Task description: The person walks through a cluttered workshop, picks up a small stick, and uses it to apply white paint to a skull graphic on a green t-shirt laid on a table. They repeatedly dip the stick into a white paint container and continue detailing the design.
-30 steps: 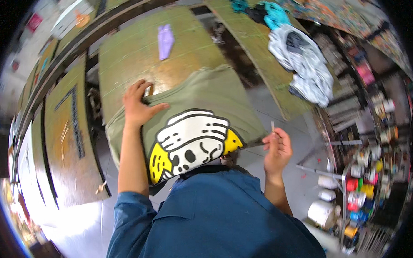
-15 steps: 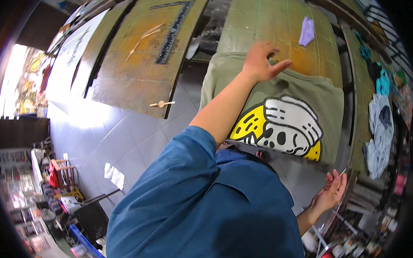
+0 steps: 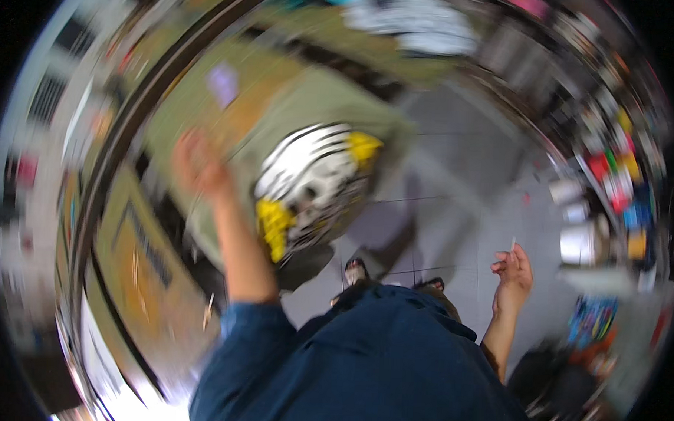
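Observation:
A grey-green T-shirt [image 3: 330, 91] lies over a board, its yellow, white and black skull print [image 3: 312, 187] facing up. My left hand [image 3: 201, 165] is over the shirt's neck end at the board; it is blurred, but its fingers look stretched out with nothing held. Whether it touches the cloth I cannot tell. Out to the right, over the floor, my right hand [image 3: 514, 280] pinches a thin pale stick [image 3: 512, 242] that points up from the fingertips. A small lilac piece [image 3: 223, 85] rests on the bare part of the board beyond the shirt.
Another board [image 3: 153, 278] at left bears a dark angled strip and several wooden sticks. Pale blue cloth [image 3: 410, 20] lies at the far side. Shelves with tubs [image 3: 582, 243] and cans line the right. My feet [image 3: 356, 270] stand on grey tiles [image 3: 456, 207].
My view has swung to the right, so boards and shirt now appear turned and farther left. My left hand stays by the shirt's neck; my right still pinches the stick.

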